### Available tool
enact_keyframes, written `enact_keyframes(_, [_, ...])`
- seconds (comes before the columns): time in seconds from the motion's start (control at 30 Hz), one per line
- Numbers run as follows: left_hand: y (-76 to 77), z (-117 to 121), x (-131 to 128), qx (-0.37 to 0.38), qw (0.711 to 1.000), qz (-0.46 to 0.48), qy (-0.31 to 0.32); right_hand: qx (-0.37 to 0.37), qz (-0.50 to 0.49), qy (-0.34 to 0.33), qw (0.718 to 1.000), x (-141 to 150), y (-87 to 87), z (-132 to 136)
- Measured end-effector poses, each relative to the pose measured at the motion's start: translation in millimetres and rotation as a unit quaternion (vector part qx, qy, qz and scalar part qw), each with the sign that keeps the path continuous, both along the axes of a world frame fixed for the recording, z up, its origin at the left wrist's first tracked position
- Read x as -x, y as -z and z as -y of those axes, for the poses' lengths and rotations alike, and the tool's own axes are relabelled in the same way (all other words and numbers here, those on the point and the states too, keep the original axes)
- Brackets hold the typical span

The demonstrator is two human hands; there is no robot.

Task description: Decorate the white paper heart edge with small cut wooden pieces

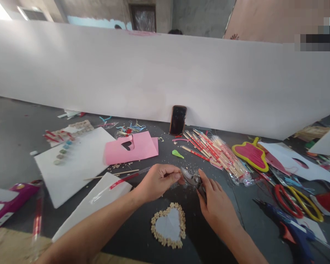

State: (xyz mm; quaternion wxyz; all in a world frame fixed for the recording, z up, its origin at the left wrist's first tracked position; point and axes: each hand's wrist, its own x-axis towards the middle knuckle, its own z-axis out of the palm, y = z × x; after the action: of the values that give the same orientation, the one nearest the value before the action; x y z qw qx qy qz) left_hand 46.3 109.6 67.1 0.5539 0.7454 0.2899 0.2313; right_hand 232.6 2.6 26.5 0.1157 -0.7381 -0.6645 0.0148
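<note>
My right hand [216, 201] is wrapped round a pair of pruning shears [193, 180], whose blades point left and away from me. Close to the blades, my left hand [165, 179] is closed in a pinch; whatever lies between its fingertips is too small or hidden to name. Just below both hands, a white paper heart [169, 225] lies on the dark table, edged with small pale wooden pieces [165, 240]. Pale crumbs are scattered around the shears. A thin wooden stick [112, 173] rests to the left of my left hand.
Wrapped chopsticks [209, 148] lie at right, near a pink-and-yellow shape [250, 154], scissors [288, 201] and a blue glue gun [288, 227]. A phone [178, 120] leans on a white board [154, 77]. Pink paper [143, 148], white sheets [71, 168] and a purple tool [13, 203] lie left.
</note>
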Motion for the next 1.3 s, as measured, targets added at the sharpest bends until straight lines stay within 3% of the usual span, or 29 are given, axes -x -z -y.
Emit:
enact_keyframes(0.33, [-3.5,0,-1,0.016,0.999,-0.023,-0.017,0.052,-0.013,0.016,0.998,0,-4.1,-3])
enact_keyframes(0.57, [0.1,5,-2,-0.095,0.994,-0.023,-0.042,0.021,-0.001,0.019,1.000,2,-3.7,1])
enact_keyframes(0.67, [-0.1,6,-1,-0.108,0.993,-0.022,-0.031,0.003,0.009,0.016,1.000,2,-2.6,2])
enact_keyframes(0.8, [-0.9,4,1,-0.060,0.997,-0.034,-0.017,0.014,0.010,0.018,1.000,3,-3.9,1])
enact_keyframes(1.03, [-5.4,-4,4,0.109,0.992,-0.011,0.068,0.034,0.005,0.000,0.999,3,-4.4,0])
enact_keyframes(1.2, [-8.7,-5,5,0.138,0.989,-0.001,0.062,0.041,0.007,-0.007,0.999,6,-2.7,0])
enact_keyframes(1.3, [-9.4,-5,5,0.110,0.993,-0.023,0.045,0.050,0.010,-0.001,0.999,7,-6.2,0])
